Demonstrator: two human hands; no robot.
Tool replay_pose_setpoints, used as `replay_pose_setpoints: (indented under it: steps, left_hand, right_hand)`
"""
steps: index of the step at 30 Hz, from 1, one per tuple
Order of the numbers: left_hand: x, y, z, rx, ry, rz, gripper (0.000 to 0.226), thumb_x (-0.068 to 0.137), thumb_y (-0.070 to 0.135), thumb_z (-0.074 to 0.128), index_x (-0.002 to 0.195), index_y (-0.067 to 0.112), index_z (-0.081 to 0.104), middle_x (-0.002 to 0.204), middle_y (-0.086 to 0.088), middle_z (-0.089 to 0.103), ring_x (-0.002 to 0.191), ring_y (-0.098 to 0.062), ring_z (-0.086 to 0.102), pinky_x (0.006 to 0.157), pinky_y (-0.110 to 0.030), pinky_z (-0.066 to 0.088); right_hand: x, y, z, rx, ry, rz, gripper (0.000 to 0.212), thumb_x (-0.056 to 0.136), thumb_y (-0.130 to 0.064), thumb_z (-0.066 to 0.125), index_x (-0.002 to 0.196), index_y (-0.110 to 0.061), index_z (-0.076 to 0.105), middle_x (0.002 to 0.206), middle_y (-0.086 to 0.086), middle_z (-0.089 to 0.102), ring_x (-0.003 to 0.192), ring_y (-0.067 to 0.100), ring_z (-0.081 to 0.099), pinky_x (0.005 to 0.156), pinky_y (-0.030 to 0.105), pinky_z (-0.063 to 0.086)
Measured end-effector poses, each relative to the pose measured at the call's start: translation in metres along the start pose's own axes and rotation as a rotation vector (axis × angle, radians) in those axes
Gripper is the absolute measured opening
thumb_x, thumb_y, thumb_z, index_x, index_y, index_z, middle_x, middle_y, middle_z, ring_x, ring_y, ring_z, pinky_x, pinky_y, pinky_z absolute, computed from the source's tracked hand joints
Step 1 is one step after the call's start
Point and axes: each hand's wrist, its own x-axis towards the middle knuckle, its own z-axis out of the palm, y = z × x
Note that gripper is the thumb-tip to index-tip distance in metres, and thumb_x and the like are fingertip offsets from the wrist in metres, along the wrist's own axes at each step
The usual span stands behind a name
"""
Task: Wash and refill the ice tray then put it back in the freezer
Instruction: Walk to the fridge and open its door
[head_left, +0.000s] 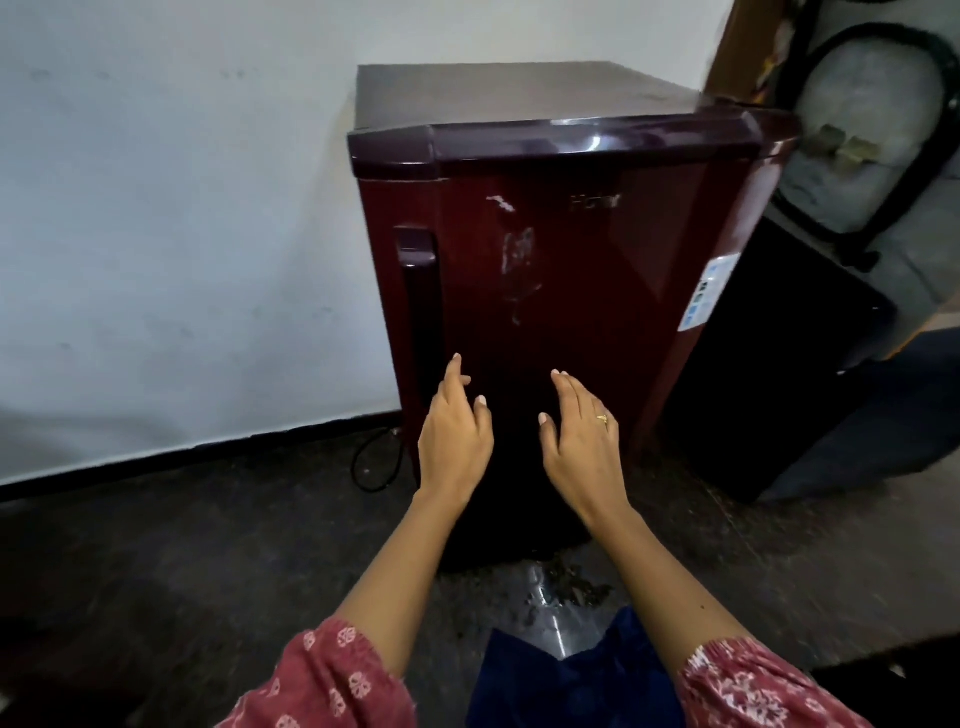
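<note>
I am seeing a white wall (156, 208) running along the far left above a dark speckled floor (156, 571). The maroon refrigerator (571, 260) is standing shut, with its handle (418, 312) on the left edge. My left hand (454, 441) and right hand (584, 441) are hovering near its door, both empty, fingers loosely spread. A black appliance (779, 389) is sitting at the right.

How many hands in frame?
2: left hand before the fridge door, near its handle; right hand beside it, further right. Both open, holding nothing.
</note>
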Motion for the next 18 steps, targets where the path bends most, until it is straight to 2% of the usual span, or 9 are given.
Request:
replay_pose_setpoints:
  steps: [3, 6, 12, 16, 18]
  left_hand:
    - [0.016, -0.019, -0.014, -0.010, 0.057, -0.042, 0.055, 0.096, 0.017, 0.042, 0.147, 0.016, 0.021, 0.127, 0.003, 0.053, 0.100, -0.017, 0.060, 0.074, -0.033, 0.051]
    - [0.032, -0.037, -0.026, 0.066, 0.123, -0.032, 0.055, 0.097, 0.013, 0.039, 0.148, 0.017, 0.020, 0.124, 0.004, 0.056, 0.094, -0.015, 0.061, 0.061, -0.027, 0.044]
    - [0.061, -0.061, -0.039, 0.134, 0.164, -0.027, 0.057, 0.097, 0.014, 0.039, 0.149, 0.023, 0.017, 0.116, -0.002, 0.056, 0.084, -0.019, 0.058, 0.056, -0.029, 0.042]
    - [0.077, -0.069, -0.040, 0.193, 0.097, -0.042, 0.065, 0.097, 0.016, 0.041, 0.150, 0.026, 0.004, 0.125, -0.005, 0.051, 0.080, -0.021, 0.059, 0.054, -0.031, 0.043]
    - [0.085, -0.071, -0.039, 0.221, 0.081, -0.055, 0.068, 0.096, 0.018, 0.043, 0.150, 0.025, 0.001, 0.132, -0.008, 0.044, 0.086, -0.023, 0.059, 0.054, -0.031, 0.043]
  right_hand:
    - [0.019, -0.022, 0.014, 0.076, -0.013, -0.035, 0.049, 0.095, -0.019, 0.044, 0.142, -0.013, 0.030, 0.145, 0.003, 0.039, 0.135, 0.016, 0.033, 0.111, 0.035, 0.020]
    - [0.038, -0.043, 0.030, 0.157, -0.052, -0.056, 0.050, 0.095, -0.018, 0.044, 0.143, -0.014, 0.029, 0.146, 0.003, 0.037, 0.135, 0.017, 0.032, 0.109, 0.034, 0.022]
    - [0.074, -0.075, 0.056, 0.304, -0.107, -0.065, 0.058, 0.093, -0.024, 0.050, 0.144, -0.015, 0.024, 0.149, 0.002, 0.032, 0.136, 0.020, 0.030, 0.109, 0.037, 0.023]
    - [0.094, -0.086, 0.071, 0.432, -0.139, -0.031, 0.067, 0.089, -0.027, 0.057, 0.145, -0.015, 0.023, 0.146, 0.004, 0.037, 0.134, 0.021, 0.034, 0.111, 0.042, 0.031]
    - [0.100, -0.090, 0.075, 0.504, -0.152, 0.007, 0.070, 0.087, -0.027, 0.059, 0.144, -0.015, 0.021, 0.143, 0.004, 0.041, 0.131, 0.021, 0.039, 0.107, 0.041, 0.038]
